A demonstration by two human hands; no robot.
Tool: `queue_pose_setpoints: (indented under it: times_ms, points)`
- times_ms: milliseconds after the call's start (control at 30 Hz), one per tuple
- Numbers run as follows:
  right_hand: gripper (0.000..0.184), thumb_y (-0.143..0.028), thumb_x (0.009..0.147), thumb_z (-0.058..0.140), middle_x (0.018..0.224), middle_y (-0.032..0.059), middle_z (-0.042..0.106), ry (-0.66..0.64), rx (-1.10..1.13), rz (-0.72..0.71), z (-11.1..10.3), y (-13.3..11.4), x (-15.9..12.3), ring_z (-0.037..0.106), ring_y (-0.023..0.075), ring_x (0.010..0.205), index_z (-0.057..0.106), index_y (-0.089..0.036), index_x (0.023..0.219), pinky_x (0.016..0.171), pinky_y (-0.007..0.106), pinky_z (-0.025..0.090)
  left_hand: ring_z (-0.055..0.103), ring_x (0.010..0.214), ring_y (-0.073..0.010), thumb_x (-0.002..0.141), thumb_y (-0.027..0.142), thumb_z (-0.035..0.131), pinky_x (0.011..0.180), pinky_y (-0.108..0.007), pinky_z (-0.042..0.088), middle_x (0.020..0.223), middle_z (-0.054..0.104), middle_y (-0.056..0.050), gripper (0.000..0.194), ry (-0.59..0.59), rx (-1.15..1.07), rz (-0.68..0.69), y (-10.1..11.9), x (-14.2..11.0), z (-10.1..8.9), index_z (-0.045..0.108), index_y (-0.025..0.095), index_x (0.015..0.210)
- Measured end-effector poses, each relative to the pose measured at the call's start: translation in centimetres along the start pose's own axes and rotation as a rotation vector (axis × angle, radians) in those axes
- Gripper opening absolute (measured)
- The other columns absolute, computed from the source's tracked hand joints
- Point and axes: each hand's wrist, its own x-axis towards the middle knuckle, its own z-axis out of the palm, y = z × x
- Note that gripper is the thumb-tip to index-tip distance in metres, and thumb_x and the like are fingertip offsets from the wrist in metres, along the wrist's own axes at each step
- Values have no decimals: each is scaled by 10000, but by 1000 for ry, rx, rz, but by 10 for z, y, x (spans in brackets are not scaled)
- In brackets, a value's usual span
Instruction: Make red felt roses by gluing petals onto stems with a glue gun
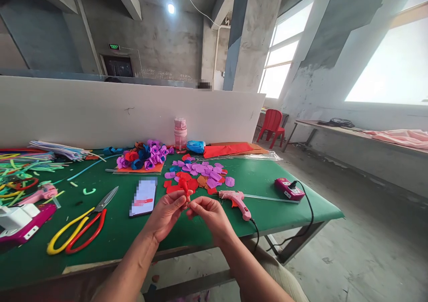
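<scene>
Over the near edge of the green table (267,213), my left hand (165,213) and my right hand (209,213) meet, both pinched on a small red felt piece (185,189) that stands up between the fingertips. Just beyond them lie loose red and purple felt petals (200,175). A pink glue gun (237,200) rests on the table right of my right hand, its black cord running off the front edge.
A phone (144,197) lies left of my hands, with yellow and red scissors (83,226) further left. Finished felt flowers (143,155), a pink bottle (180,135), pipe cleaners (20,173) and a pink power box (289,188) also sit there. A white partition (100,110) backs the table.
</scene>
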Motion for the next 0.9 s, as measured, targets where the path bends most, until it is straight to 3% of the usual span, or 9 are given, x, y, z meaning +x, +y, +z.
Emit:
queue_pose_setpoints:
  times_ms: [100,400,633,900]
  points:
    - [277,-418,673,706,592,21,649,49,-76,-47,2,1,0,580,135,588,665,-145,692,642,268,438,496,600,-69,608,205,772,619,-195,418,680,638,-26,158,49,24,14,1,0,-2,710,120,725]
    - [268,-416,689,691,615,28,658,-12,-136,-51,2,8,0,596,153,617,672,-149,710,645,274,447,473,591,-75,600,247,775,534,-185,378,642,578,-7,154,44,45,58,0,-1,2,682,129,635]
    - [242,-397,672,705,627,25,643,52,-170,-124,1,10,1,566,147,610,672,-157,670,632,273,434,472,604,-71,598,247,777,618,-195,404,662,586,-7,182,-2,28,80,3,-2,-1,704,136,722]
    - [245,-392,694,678,628,24,648,-4,-172,-55,0,13,1,569,136,609,676,-147,700,636,262,426,491,597,-90,636,240,744,563,-209,385,664,624,-24,130,63,160,124,4,-5,7,670,134,650]
